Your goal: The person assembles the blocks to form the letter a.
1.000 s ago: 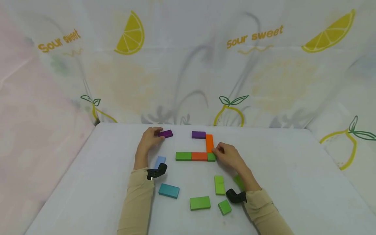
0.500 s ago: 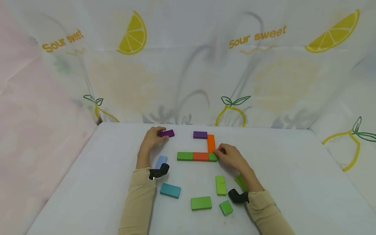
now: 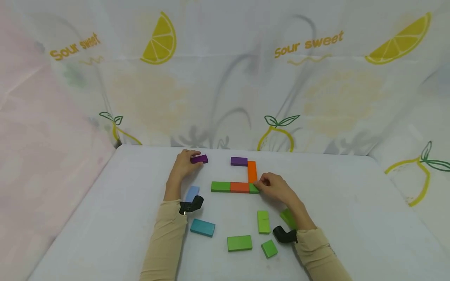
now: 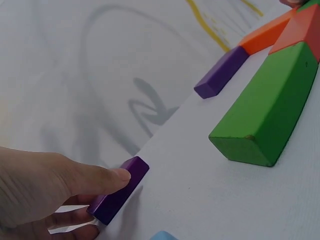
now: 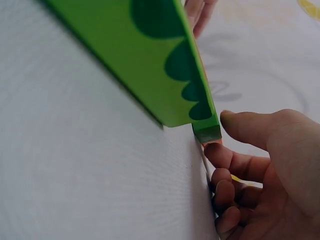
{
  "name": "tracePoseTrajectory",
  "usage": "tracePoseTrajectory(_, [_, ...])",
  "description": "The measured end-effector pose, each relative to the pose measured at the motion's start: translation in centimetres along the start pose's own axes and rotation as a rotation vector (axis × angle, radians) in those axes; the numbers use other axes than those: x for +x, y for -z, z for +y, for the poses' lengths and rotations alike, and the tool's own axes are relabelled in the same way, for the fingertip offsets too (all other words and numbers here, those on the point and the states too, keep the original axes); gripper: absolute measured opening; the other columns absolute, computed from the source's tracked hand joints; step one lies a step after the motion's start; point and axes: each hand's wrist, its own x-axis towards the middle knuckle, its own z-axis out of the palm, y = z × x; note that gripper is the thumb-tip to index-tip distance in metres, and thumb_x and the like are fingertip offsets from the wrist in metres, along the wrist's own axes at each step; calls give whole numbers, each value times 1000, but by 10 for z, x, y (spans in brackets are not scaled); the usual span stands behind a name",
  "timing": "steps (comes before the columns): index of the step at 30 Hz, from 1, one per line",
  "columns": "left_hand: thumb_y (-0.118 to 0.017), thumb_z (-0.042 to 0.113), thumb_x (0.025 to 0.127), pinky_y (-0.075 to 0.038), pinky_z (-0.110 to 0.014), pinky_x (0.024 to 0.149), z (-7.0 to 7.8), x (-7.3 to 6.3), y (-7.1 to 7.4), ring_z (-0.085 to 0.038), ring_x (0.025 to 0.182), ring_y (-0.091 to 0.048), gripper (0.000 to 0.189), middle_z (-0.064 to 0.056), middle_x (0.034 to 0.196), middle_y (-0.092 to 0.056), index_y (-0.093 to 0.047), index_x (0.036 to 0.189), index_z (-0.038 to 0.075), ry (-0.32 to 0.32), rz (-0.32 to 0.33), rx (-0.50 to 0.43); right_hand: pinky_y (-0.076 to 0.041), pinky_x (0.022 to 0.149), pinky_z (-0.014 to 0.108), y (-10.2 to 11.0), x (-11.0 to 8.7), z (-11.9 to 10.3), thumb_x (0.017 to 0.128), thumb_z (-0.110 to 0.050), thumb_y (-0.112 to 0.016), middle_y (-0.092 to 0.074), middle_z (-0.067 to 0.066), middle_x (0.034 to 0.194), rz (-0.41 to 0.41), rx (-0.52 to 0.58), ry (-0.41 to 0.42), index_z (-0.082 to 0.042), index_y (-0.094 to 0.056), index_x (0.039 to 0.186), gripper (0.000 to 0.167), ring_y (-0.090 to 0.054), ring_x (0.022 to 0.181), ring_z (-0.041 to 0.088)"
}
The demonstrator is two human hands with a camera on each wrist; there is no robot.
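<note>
My left hand [image 3: 184, 164] holds a dark purple block [image 3: 199, 159] at the table's back left, thumb along one face and fingers behind. In the left wrist view that block [image 4: 121, 192] tilts beneath the thumb. My right hand [image 3: 275, 186] has thumb and forefinger at a small green block [image 3: 253, 189], the right end of a row. The right wrist view has this block's end [image 5: 207, 132] by the fingertips, the other fingers curled. Leftward along the row come a red-orange block [image 3: 240, 187] and a longer green block [image 3: 220, 187]. An orange block [image 3: 252, 171] runs back to a purple block [image 3: 239, 161].
Loose on the white table [image 3: 112, 218] lie a light blue block [image 3: 192, 192], a teal block [image 3: 202, 227], a green block [image 3: 240, 243], a small green cube [image 3: 269, 248] and a lime block [image 3: 263, 222]. Another green block [image 3: 288, 218] is partly behind the right wrist.
My right fingertips have shifted slightly toward me, from beside the orange block's lower end to the small green block. My left hand keeps the purple block in nearly the same spot.
</note>
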Motion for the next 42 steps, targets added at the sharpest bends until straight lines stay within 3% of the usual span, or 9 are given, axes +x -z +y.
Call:
tracePoseTrajectory(4, [-67,15,83,-39,-51,96,0,4,-1,-42,113,-46,45,-28,123,-51,-58,125,0,-40,6,3,-36,63,27,1,1,0,92,-30,-59,-49,2,74,9,-7,-8,-10,-59,78,25,-45,70,16])
tracePoseTrajectory(16, [-67,12,84,-37,-52,100,0,7,3,-44,118,-47,44,-27,126,-52,-58,126,-1,-78,-1,15,-36,64,28,2,2,2,90,-29,-60,-49,3,76,-10,18,26,-10,-59,78,22,-45,72,16])
tracePoseTrajectory(24, [-64,9,86,-39,-50,101,-2,5,0,-41,117,-50,42,-26,125,-53,-57,126,-2,-76,-34,28,-35,64,28,2,-1,1,91,-28,-59,-47,3,75,-39,20,43,-9,-58,80,22,-44,72,16])
tracePoseTrajectory(30, [-61,4,85,-40,-49,100,-2,5,-1,-40,116,-52,40,-27,124,-55,-58,124,-3,-97,-24,38,-35,64,28,3,0,1,91,-27,-59,-47,3,74,-39,20,46,-9,-58,80,22,-44,72,17])
tracePoseTrajectory(42, [-63,7,86,-41,-49,99,-2,1,-1,-39,114,-54,38,-25,123,-57,-60,123,0,-71,-8,-20,-35,64,28,1,0,2,92,-28,-58,-47,2,74,-39,9,42,-10,-58,80,22,-44,72,17])
